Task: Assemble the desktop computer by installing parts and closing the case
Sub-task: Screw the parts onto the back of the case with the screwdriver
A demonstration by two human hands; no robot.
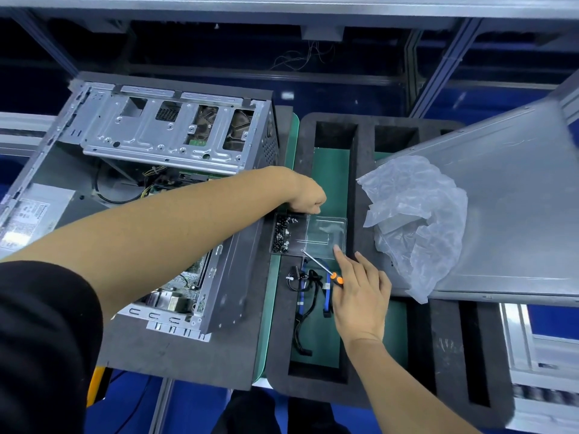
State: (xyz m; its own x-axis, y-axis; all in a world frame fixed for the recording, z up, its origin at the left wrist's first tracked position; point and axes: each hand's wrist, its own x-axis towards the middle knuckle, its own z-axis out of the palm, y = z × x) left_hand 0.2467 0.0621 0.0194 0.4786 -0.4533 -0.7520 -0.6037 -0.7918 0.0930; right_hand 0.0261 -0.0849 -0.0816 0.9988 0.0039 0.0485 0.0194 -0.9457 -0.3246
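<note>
Reaching into the screw box

Left hand (305,195), fingers curled, pinches at the clear screw box (308,234) mid-frame; whether it holds a screw I cannot tell. Right hand (360,296) grips the screwdriver (322,267), tip pointing upper left. Open computer case (150,183) lies at left, long axis running top to bottom

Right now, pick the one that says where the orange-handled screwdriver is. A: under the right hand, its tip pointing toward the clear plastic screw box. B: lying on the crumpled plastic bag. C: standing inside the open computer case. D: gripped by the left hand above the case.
A: the screwdriver lies over the cables in the foam tray, its orange handle at the right hand, tip toward the clear screw box.
</note>
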